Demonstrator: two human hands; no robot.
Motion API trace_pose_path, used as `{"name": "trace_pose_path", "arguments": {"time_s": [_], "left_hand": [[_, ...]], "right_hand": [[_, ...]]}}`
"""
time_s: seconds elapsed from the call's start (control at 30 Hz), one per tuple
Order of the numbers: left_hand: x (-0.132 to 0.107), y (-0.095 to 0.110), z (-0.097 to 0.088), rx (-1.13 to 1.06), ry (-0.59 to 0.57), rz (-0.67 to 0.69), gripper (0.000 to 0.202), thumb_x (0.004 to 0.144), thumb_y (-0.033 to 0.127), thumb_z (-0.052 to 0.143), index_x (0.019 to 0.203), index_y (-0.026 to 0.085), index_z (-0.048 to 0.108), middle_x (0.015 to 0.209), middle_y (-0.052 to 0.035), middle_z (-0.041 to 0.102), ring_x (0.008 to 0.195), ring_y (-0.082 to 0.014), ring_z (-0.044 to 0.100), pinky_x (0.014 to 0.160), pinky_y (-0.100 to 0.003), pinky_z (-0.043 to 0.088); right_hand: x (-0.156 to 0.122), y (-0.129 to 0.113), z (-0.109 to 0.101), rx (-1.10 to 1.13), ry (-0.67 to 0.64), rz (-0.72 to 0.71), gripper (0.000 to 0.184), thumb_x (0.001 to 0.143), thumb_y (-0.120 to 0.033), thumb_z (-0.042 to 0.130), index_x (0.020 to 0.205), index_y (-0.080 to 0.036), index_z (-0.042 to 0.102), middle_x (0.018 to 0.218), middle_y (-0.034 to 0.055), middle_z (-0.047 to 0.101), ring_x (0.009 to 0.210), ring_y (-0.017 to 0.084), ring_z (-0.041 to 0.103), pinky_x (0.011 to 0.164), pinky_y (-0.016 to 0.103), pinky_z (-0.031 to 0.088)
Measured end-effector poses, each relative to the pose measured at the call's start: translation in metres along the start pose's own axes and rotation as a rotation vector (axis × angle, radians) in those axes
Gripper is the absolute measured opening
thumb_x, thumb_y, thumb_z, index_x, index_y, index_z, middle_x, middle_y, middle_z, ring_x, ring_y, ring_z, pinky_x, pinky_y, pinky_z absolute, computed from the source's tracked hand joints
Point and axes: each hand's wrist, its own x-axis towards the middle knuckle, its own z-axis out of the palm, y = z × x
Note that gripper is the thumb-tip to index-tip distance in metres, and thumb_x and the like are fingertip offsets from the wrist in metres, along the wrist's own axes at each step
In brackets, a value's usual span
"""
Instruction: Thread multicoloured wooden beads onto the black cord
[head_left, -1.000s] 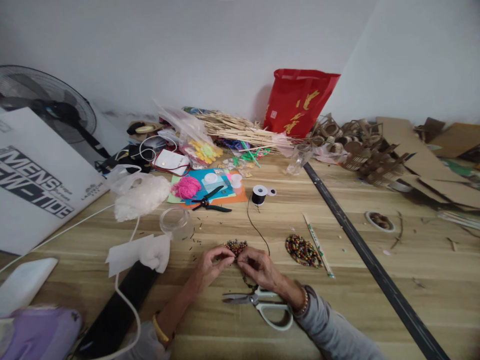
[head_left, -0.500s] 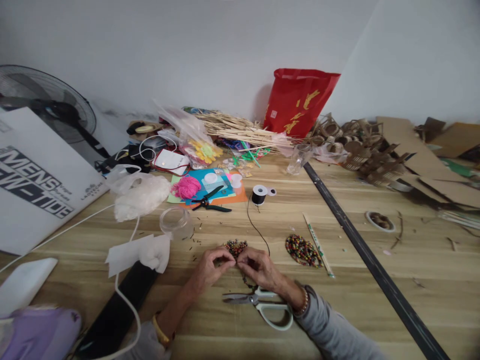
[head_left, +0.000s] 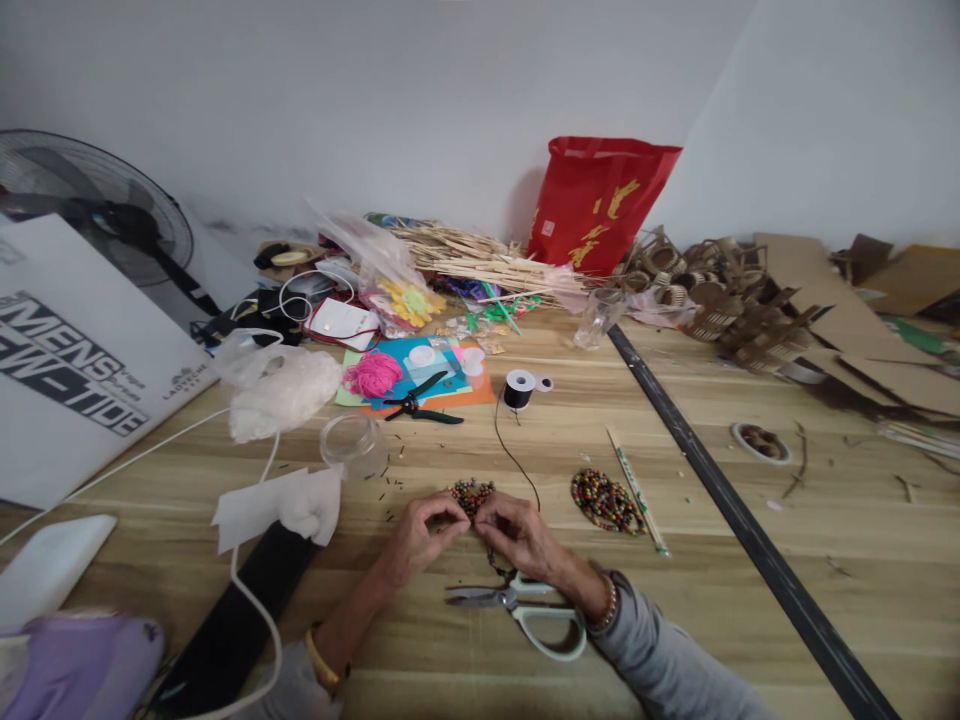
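Observation:
My left hand (head_left: 427, 535) is closed in a pinch, and whatever sits between thumb and forefinger is too small to make out. Its fingertips almost meet those of my right hand (head_left: 517, 535), also pinched. Black cord (head_left: 514, 455) runs from a spool (head_left: 518, 389) down to my right hand. A short dark beaded strand (head_left: 495, 566) hangs below the fingers. Just beyond both hands lies a small heap of multicoloured beads (head_left: 471, 494). Under my right wrist are scissors (head_left: 551, 632) with pale handles, their blades pointing left.
A coil of beads (head_left: 606, 502) lies to the right beside thin sticks (head_left: 637, 492). Black-handled pliers (head_left: 420, 405) rest on coloured paper near pink yarn (head_left: 373, 375). A clear container (head_left: 351, 440) and tissue (head_left: 262, 510) are left. A dark strip (head_left: 720, 540) crosses the table.

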Motion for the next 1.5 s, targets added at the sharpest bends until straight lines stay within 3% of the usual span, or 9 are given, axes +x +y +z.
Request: {"name": "trace_pose_path", "arguments": {"time_s": [0.3,0.83,1.17,1.5], "left_hand": [[0.002,-0.002,-0.007,0.143,0.063,0.033,0.014,0.075,0.019,0.061,0.062,0.015,0.066,0.062,-0.0026,0.064,0.062,-0.0159,0.058,0.061,-0.025,0.045],[-0.004,-0.01,-0.009,0.717,-0.111,0.346,0.014,0.08,0.011,0.057,0.072,0.018,0.065,0.072,-0.0032,0.061,0.075,-0.0185,0.055,0.074,-0.031,0.046],[-0.006,-0.014,-0.006,0.794,-0.141,0.333,0.013,0.082,0.011,0.057,0.073,0.017,0.064,0.075,-0.0038,0.061,0.078,-0.0194,0.054,0.078,-0.034,0.045],[-0.006,-0.014,-0.003,0.736,-0.094,0.355,0.015,0.082,0.012,0.056,0.071,0.018,0.064,0.072,-0.0029,0.061,0.075,-0.0184,0.055,0.077,-0.033,0.046]], "right_hand": [[0.001,0.0,-0.001,-0.015,0.019,0.018,0.021,0.09,-0.028,0.05,0.076,-0.015,0.059,0.069,0.0032,0.058,0.063,0.013,0.051,0.058,0.024,0.041],[0.0,0.002,-0.001,-0.014,0.034,0.026,0.018,0.088,-0.024,0.05,0.075,-0.016,0.059,0.068,0.0022,0.056,0.061,0.013,0.049,0.056,0.023,0.038],[0.0,0.002,0.0,-0.009,0.034,0.03,0.017,0.088,-0.024,0.051,0.074,-0.016,0.058,0.067,0.0019,0.055,0.062,0.013,0.049,0.056,0.023,0.038],[-0.001,0.003,0.0,-0.014,0.031,0.031,0.021,0.09,-0.029,0.051,0.077,-0.015,0.059,0.069,0.0021,0.056,0.061,0.012,0.048,0.056,0.022,0.039]]}}
